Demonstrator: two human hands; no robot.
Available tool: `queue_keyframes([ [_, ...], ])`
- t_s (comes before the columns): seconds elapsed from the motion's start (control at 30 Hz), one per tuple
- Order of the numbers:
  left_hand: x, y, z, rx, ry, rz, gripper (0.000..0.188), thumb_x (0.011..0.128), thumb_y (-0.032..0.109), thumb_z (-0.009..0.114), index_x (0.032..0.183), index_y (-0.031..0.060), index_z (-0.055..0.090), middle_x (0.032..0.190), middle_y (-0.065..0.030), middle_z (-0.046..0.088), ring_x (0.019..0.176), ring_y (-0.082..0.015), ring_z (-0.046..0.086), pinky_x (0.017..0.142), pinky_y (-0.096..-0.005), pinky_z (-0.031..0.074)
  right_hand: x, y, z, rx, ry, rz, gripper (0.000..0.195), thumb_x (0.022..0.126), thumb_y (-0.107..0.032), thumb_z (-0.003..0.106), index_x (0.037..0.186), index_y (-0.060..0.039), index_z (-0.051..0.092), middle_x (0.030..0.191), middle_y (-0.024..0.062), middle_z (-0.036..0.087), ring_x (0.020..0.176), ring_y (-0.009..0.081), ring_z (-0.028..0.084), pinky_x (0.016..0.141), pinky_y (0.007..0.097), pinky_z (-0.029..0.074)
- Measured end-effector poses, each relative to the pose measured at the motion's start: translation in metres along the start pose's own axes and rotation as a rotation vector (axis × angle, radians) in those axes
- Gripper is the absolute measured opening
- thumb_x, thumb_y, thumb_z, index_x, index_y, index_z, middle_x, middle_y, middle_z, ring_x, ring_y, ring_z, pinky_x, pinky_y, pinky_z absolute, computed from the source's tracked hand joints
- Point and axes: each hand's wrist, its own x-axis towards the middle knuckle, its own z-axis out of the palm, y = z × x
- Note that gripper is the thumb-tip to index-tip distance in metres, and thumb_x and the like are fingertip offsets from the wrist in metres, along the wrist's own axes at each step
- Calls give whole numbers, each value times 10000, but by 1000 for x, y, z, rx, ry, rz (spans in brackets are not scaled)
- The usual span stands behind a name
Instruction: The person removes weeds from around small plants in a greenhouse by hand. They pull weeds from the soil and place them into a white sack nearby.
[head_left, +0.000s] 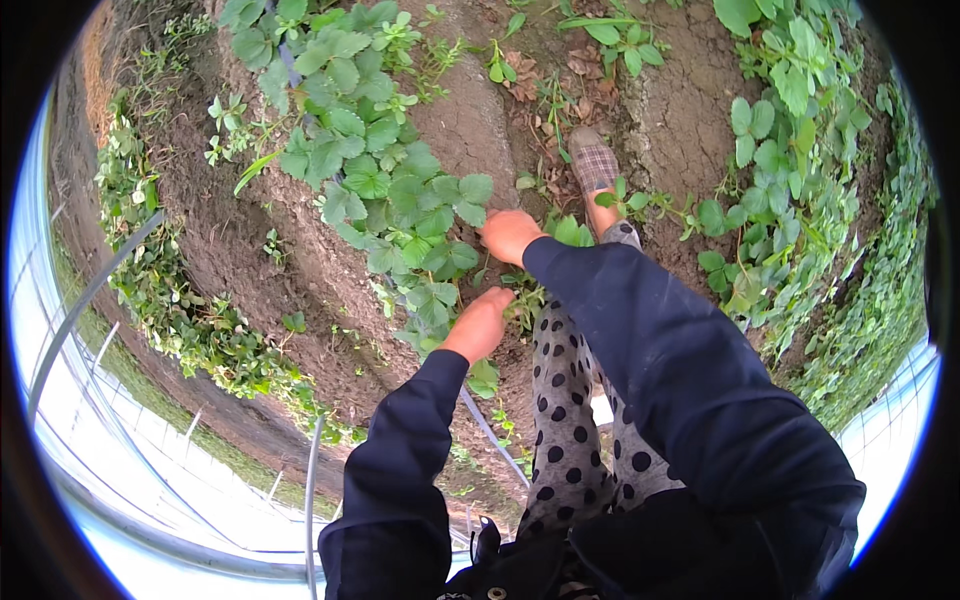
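Note:
A row of strawberry plants (367, 176) with toothed green leaves runs down the raised soil bed before me. My left hand (480, 324) is at the near end of the row, its fingers closed around a small bunch of green weeds (529, 304). Just beyond it, my right hand (510, 235) reaches down at the side of the plants. Its back faces up, and its fingertips are hidden by leaves, so what it touches does not show. Both hands are bare below dark blue sleeves.
My plaid shoe (594, 159) stands in the furrow near dry brown leaves (525, 79). A thin irrigation hose (495, 435) follows the bed. Another leafy row (780, 195) grows on the right. Curved metal pipes (86, 292) of a greenhouse frame rise at the left.

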Motion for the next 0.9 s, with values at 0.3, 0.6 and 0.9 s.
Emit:
queue_keyframes([
  [0.3,14,57,-26,-407,403,-359,250,859,191,644,994,5,543,845,-146,629,742,-258,597,678,-359,456,51,-2,-135,246,616,-296,138,870,-193,528,969,-98,526,934,164,528,758,383,588,679,476,483],
  [0.6,86,100,-140,-1184,760,-188,386,988,349,399,845,30,563,623,-54,541,552,-156,562,541,-295,479,112,-8,-172,-22,421,-31,247,850,-125,412,1005,2,556,881,198,644,819,346,640,722,436,505],
  [0.9,132,58,-191,-1325,1201,-203,227,943,58,426,1148,-6,498,996,-80,570,802,-146,567,665,-277,498,100,-20,-202,114,587,-500,262,796,-105,492,1043,-40,549,785,203,616,709,334,632,638,444,511],
])
